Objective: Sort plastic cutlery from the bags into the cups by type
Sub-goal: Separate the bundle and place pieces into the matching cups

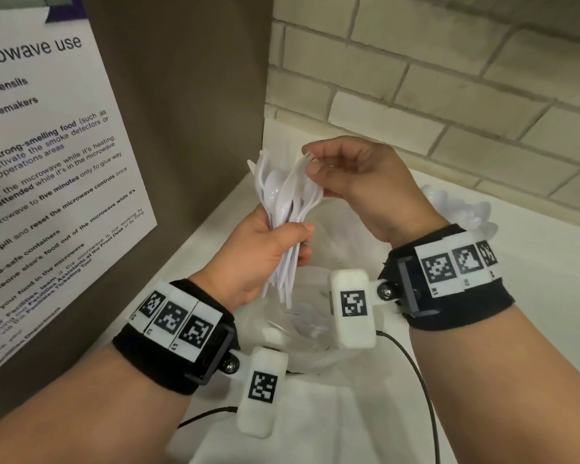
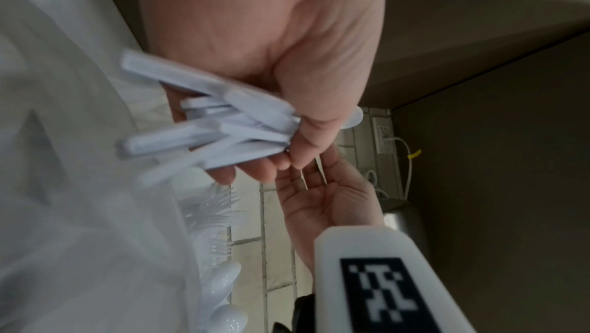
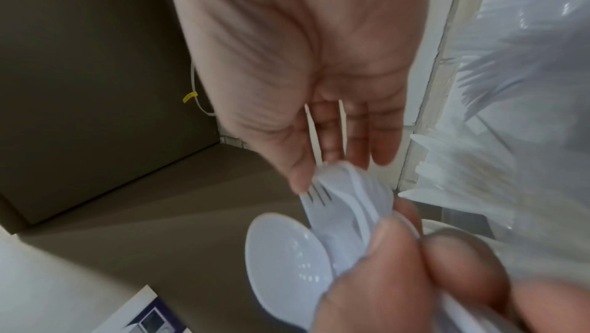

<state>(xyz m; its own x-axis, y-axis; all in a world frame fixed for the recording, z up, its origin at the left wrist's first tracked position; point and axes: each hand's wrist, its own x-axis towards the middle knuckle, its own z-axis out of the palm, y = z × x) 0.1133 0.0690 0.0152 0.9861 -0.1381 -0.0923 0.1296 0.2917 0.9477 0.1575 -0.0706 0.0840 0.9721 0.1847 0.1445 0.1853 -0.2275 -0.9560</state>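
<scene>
Meanwhile, a bunch of cutlery point(image 1: 283, 209) is gripped by the left hand point(image 1: 265, 252); a fork point(image 1: 303, 165) is pinched by the right hand point(image 1: 359, 185). "Microwave use" is read on the notice point(image 1: 47, 155).

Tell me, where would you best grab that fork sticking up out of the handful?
Probably by its neck just under the tines, coming from above on the right. The fork stands head-up in the bundle, its handle buried in the left hand, so only the top is free. The right hand already pinches there.
</scene>
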